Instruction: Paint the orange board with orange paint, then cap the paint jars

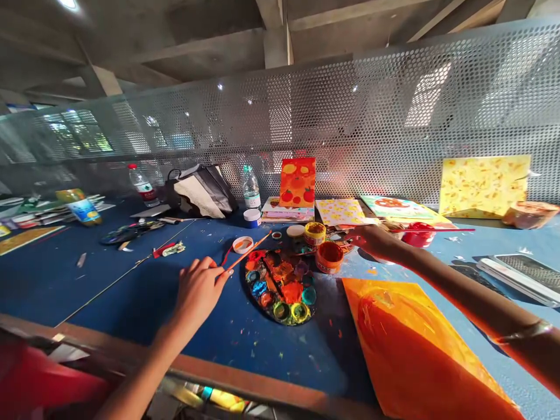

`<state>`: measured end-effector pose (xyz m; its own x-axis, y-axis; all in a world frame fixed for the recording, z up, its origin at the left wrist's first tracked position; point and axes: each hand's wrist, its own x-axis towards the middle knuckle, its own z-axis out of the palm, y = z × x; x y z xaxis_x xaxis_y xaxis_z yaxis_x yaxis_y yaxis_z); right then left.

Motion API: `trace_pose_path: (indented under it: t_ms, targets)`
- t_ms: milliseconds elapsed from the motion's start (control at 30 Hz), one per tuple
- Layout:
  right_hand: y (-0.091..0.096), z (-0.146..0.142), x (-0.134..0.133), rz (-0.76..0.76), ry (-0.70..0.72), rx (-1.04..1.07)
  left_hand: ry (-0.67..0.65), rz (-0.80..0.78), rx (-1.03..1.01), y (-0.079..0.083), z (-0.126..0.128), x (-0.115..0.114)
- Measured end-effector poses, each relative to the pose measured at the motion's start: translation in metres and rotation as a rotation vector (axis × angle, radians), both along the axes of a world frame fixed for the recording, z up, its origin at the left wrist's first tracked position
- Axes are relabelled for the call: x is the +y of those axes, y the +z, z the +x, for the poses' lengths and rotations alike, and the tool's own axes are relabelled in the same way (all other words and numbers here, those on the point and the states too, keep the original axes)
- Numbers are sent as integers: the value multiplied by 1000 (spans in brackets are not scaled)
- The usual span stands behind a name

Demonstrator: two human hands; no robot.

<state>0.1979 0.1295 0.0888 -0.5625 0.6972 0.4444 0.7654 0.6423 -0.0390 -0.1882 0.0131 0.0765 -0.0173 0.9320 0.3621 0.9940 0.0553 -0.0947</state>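
Gripping an orange-handled paintbrush (pixel 249 255) in the left hand (pixel 199 294), fingers closed around it, brush tip just beside a round paint palette (pixel 280 286) on the blue bench (pixel 109 291), right hand (pixel 376 242) stretched beyond an orange paint pot (pixel 329 258), its grip hard to tell

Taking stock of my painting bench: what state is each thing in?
Left hand, shut around an orange-handled paintbrush
Right hand, reaching out above the bench beyond the paint pots
Orange paint pot, open
Yellow paint pot, open
Round palette, loaded with many colours
Orange painted board, lying flat
Plastic water bottle, upright, capped
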Motion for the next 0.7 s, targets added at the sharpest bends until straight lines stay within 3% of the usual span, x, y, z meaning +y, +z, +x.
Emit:
trace_pose_path:
  t_ms: [133, 267, 533, 700]
  targets:
    - [-13, -7, 12, -46, 91, -73, 2, -64, 62, -5, -5, 2]
    - [-14, -14, 16, -86, 135, -99, -41, -82, 87, -10, -8, 5]
    - [-3, -21, 8, -86, 111, -101, -125, -58, 98, -19, -16, 12]
    - [12, -22, 19, -70, 28, -114, -153, -48, 68, -16, -19, 18]
